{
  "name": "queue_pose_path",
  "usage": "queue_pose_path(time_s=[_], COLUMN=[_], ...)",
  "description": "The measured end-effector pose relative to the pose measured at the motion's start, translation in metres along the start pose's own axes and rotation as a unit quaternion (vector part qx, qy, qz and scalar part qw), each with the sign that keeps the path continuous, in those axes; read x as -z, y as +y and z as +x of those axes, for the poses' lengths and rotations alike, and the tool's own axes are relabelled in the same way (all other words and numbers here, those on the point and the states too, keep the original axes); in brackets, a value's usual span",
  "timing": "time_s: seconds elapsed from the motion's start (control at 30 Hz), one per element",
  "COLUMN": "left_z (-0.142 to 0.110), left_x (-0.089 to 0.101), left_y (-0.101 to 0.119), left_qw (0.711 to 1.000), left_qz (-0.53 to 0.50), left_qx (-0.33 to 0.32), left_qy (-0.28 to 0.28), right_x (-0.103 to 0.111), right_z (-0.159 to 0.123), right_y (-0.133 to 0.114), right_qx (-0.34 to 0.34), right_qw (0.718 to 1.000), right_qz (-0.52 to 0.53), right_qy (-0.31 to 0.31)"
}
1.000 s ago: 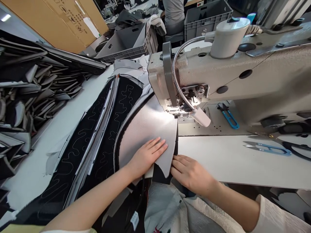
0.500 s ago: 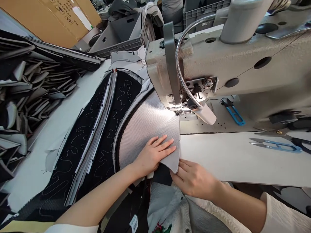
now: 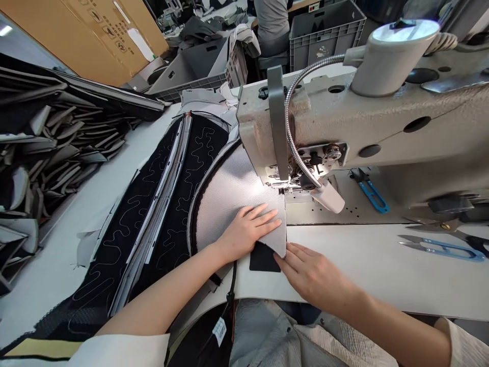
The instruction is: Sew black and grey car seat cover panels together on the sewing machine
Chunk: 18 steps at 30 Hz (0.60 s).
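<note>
A grey mesh fabric panel (image 3: 225, 199) with a black curved edge lies under the needle area of a sewing machine (image 3: 282, 186). My left hand (image 3: 248, 232) rests flat on the panel with its fingers spread. At the panel's near corner my right hand (image 3: 305, 272) pinches the edge between thumb and fingers. A black piece of material (image 3: 263, 259) shows beneath the panel, between my hands. Joined on the left is a black section (image 3: 168, 239) with wavy stitching and a long pale strip. The machine's lamp lights the stitching spot, where the presser foot is partly hidden.
Blue thread snips (image 3: 372, 193) lie on the machine bed, another blue pair (image 3: 443, 247) and black-handled scissors (image 3: 464, 235) on the table at right. Stacked dark-and-grey pieces (image 3: 72, 132) fill the left. Behind are grey crates (image 3: 328, 38), a cardboard box (image 3: 87, 38) and a seated person (image 3: 272, 23).
The grey panel has advanced away from me toward the needle, and both hands have moved along with it. More of the black piece and table edge shows. The camera view has tilted up slightly.
</note>
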<state>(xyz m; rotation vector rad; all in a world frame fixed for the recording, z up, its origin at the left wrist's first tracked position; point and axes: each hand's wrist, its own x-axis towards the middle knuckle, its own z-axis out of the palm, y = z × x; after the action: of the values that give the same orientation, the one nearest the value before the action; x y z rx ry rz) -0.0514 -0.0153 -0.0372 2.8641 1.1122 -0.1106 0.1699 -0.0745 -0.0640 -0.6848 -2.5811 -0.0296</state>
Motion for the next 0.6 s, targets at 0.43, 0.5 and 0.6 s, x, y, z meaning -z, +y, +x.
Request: queue_pose_path(time_s=[0.43,0.5,0.6], left_z=[0.032,0.034,0.036], left_x=[-0.003,-0.005,-0.006], left_y=[-0.039,-0.048,-0.058], left_qw=[0.996,0.993,0.983], left_qz=[0.054,0.063,0.074], left_qx=[-0.002,-0.04,-0.117], left_qy=[0.067,0.089,0.123], right_x=[-0.002,-0.006,-0.013], right_z=[0.021,0.022,0.021], right_y=[0.031,0.036,0.042], right_qx=[-0.053,-0.067,-0.084], right_qw=[0.99,0.99,0.989], right_qz=[-0.095,-0.102,-0.1], right_qy=[-0.085,-0.076,-0.062])
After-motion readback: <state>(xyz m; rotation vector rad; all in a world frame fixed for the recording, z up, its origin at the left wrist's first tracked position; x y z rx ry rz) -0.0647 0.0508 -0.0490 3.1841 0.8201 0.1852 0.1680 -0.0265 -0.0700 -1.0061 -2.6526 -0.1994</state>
